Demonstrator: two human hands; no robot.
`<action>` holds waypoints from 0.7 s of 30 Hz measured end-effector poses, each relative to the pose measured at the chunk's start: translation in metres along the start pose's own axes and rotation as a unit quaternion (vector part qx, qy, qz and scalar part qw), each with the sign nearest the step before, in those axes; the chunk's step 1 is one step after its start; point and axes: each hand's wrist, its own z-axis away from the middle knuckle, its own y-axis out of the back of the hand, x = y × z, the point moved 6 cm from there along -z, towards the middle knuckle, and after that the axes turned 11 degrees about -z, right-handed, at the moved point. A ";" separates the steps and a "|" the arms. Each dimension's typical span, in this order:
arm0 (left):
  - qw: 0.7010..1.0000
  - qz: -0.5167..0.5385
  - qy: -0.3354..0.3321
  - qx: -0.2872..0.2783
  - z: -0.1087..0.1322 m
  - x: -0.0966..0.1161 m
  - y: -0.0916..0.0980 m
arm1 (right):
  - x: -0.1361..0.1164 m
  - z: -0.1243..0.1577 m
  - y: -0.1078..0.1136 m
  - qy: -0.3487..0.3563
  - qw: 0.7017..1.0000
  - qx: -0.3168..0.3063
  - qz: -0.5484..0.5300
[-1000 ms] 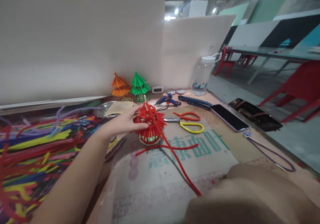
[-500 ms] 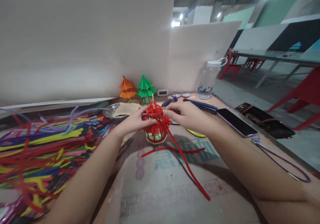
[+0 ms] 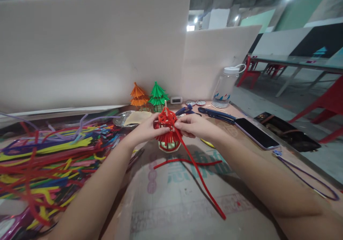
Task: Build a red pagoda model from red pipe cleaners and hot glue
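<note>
A small red pipe-cleaner pagoda (image 3: 168,136) with a pale stick poking from its top stands on a printed cardboard sheet (image 3: 187,197). My left hand (image 3: 146,129) grips its upper tier from the left, fingers closed on it. My right hand (image 3: 190,125) pinches the long red pipe cleaner (image 3: 199,179) where it meets the roof; the strand trails toward me across the cardboard. A second red strand (image 3: 187,160) lies flat in front of the model.
A heap of coloured pipe cleaners (image 3: 45,157) fills the left. Orange (image 3: 138,97) and green (image 3: 158,96) pagodas, a metal dish (image 3: 125,119) and a water bottle (image 3: 226,86) stand by the white partition. A glue gun (image 3: 184,109), pliers (image 3: 215,114) and a phone (image 3: 254,132) lie right.
My right hand came up from the near edge and closed on the red strand at the model's top. The left hand kept its hold. The view shifted slightly.
</note>
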 end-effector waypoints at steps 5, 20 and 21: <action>1.000 -0.017 -0.009 -0.001 -0.001 0.000 0.001 | 0.002 -0.001 -0.004 -0.011 1.000 0.010 0.004; 0.999 -0.025 -0.019 -0.013 -0.005 -0.012 -0.001 | 0.001 -0.001 0.003 0.008 0.994 0.029 0.106; 0.999 -0.025 -0.018 -0.014 -0.005 -0.012 -0.001 | 0.000 -0.001 0.001 0.003 0.993 0.028 0.110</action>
